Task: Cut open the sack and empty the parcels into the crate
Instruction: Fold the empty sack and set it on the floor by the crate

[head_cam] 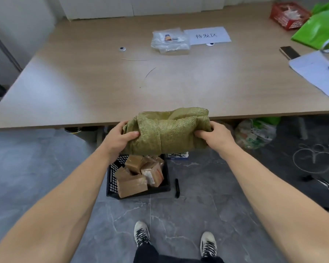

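Note:
I hold an olive-green woven sack (169, 131), folded into a thick bundle, in the air at the table's near edge. My left hand (120, 138) grips its left end and my right hand (215, 135) grips its right end. Directly below, on the floor, stands a black plastic crate (112, 179) holding several brown cardboard parcels (139, 173). A black cutter (177, 187) lies on the floor just right of the crate.
A wide wooden table (103, 82) carries a clear plastic bag (169, 41), a labelled paper sheet (207, 35), a phone (290, 52), papers with a pen (319, 73), a red basket (289, 15) and a green bag (319, 31). A filled plastic bag (254, 133) sits under the table.

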Action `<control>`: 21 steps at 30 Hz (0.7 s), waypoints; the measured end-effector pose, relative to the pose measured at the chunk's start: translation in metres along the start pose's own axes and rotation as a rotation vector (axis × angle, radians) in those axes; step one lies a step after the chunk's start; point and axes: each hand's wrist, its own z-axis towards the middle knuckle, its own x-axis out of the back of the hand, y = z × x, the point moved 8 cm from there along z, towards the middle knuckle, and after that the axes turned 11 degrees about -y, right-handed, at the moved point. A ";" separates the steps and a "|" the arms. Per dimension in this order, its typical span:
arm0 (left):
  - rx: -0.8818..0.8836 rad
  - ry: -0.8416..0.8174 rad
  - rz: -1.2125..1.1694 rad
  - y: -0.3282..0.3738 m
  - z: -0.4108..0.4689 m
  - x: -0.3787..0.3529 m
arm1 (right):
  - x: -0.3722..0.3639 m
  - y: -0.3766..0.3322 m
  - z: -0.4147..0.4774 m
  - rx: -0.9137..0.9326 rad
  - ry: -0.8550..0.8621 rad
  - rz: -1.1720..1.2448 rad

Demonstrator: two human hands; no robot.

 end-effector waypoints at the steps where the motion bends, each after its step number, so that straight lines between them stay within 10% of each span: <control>1: 0.013 0.041 0.034 -0.011 -0.002 -0.010 | 0.004 0.014 0.000 -0.008 -0.021 -0.016; 21: 0.420 0.281 0.332 -0.374 0.022 -0.081 | -0.156 0.345 0.040 -0.352 -0.343 -0.200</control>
